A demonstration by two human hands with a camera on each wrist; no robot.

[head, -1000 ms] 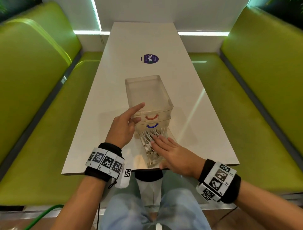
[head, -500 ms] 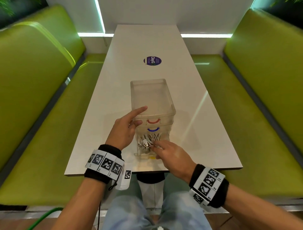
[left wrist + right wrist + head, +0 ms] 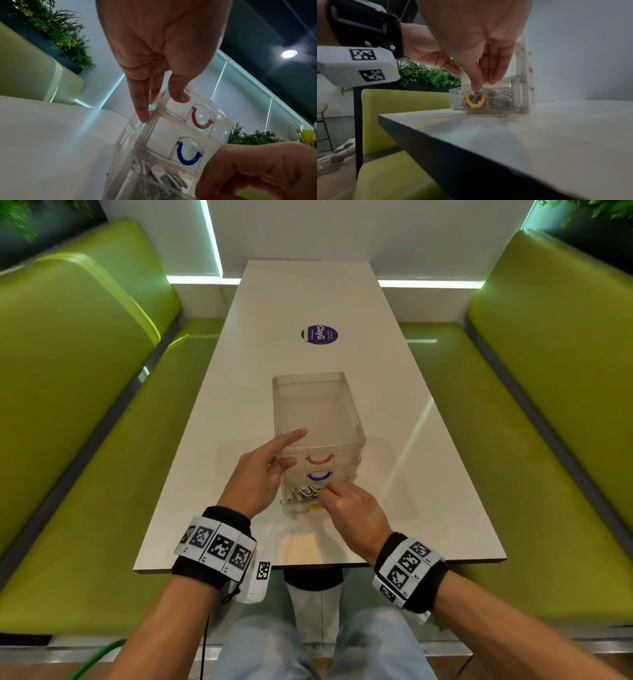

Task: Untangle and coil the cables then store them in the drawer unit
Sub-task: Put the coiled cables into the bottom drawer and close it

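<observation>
A clear plastic drawer unit [image 3: 317, 412] stands on the white table [image 3: 239, 412]; its handles are red [image 3: 320, 460], blue [image 3: 319, 477] and yellow [image 3: 317, 507]. The bottom drawer [image 3: 498, 104] sticks out a little and holds white cables [image 3: 304, 492]. My left hand [image 3: 291, 448] braces the unit's front left corner, with its index finger on top, its thumb on the front face and its fingers straight along the side [image 3: 142, 116]. My right hand [image 3: 330, 491] holds the bottom drawer's front wall, thumb outside and fingers over the rim on the cables [image 3: 498, 92].
A round purple sticker [image 3: 319, 335] lies on the table beyond the unit. Green benches [image 3: 85, 405] [image 3: 555, 405] run along both sides. The table's front edge [image 3: 428, 563] lies just under my wrists. Plants [image 3: 65, 33] line the wall.
The bottom drawer has slid most of the way into the unit. My right hand went from lying flat on the cables to curling at the drawer's front. My left hand stayed put.
</observation>
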